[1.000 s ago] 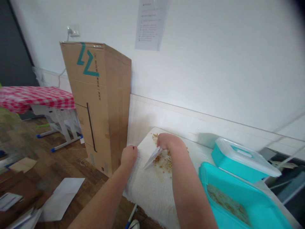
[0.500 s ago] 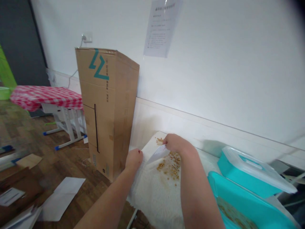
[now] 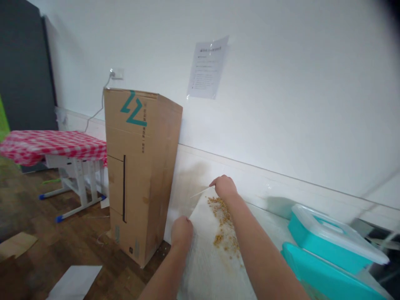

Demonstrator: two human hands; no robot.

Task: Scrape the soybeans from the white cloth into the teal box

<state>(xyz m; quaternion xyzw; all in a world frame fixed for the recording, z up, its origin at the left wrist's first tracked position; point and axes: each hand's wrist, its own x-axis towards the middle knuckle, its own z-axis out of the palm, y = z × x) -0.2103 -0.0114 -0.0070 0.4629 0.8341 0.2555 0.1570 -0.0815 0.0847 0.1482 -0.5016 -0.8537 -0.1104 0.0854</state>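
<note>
My left hand point(image 3: 182, 231) is closed at the left edge of a white cloth point(image 3: 206, 266) draped over a surface by the wall. Its fingertips are mostly hidden, but they seem to pinch the cloth. Above the cloth's far end, my right hand point(image 3: 225, 187) grips a thin white card point(image 3: 200, 193), seen almost edge-on and pointing left. Small yellow-brown grains point(image 3: 220, 239) lie scattered on the cloth below my right hand, with damp yellowish stains around them.
A tall cardboard box point(image 3: 134, 175) stands left of the cloth. At right are a lidded turquoise container point(image 3: 325, 237) and an open turquoise tub point(image 3: 321, 271). A table with a red checked cloth point(image 3: 56, 143) is farther left. Paper point(image 3: 76, 283) lies on the floor.
My right hand has lifted the card off the cloth and tilted it edge-on. More grains show near the far end. The camera view has tipped upward.
</note>
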